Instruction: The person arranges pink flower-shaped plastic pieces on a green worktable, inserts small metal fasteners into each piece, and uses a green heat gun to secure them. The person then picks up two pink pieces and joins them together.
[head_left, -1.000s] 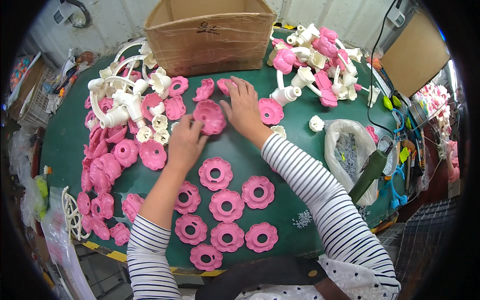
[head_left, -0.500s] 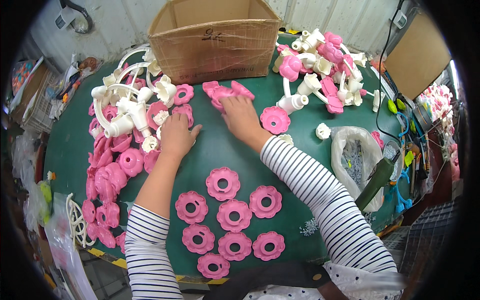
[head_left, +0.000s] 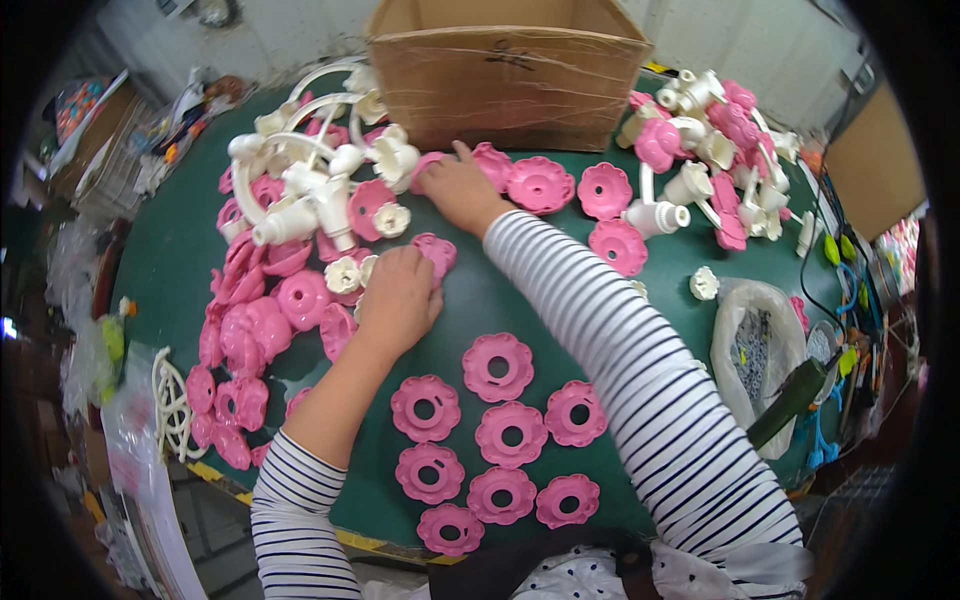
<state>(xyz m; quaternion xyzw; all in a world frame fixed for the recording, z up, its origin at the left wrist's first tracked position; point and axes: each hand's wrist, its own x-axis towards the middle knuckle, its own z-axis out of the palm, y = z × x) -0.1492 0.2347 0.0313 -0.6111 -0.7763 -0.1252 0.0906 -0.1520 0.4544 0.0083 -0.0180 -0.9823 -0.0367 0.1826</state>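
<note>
My left hand [head_left: 398, 295] is closed round the edge of a pink flower-shaped disc [head_left: 438, 252], beside the left-hand pile. Farther back, my right hand [head_left: 462, 190] has its fingers curled onto another pink piece [head_left: 425, 172] in front of the carton; the hand partly covers it. Right of that hand lie a pink scalloped disc [head_left: 541, 186] and a second one [head_left: 606, 191]. Nearer to me, several pink scalloped rings [head_left: 511, 434] with round centre holes lie spread flat on the green table [head_left: 350, 480].
A brown carton [head_left: 505, 90] stands at the back. White curved tubes [head_left: 300, 195] and pink cups [head_left: 255, 335] are heaped at left, similar parts [head_left: 715, 150] at back right. At right, a plastic bag [head_left: 758, 385] of small grey pieces stands by a dark green tool [head_left: 790, 403].
The view has shifted, moving the scene rightward. My right hand has moved left across the table, and pink discs now lie spread to its right. My left hand has taken hold of a pink disc.
</note>
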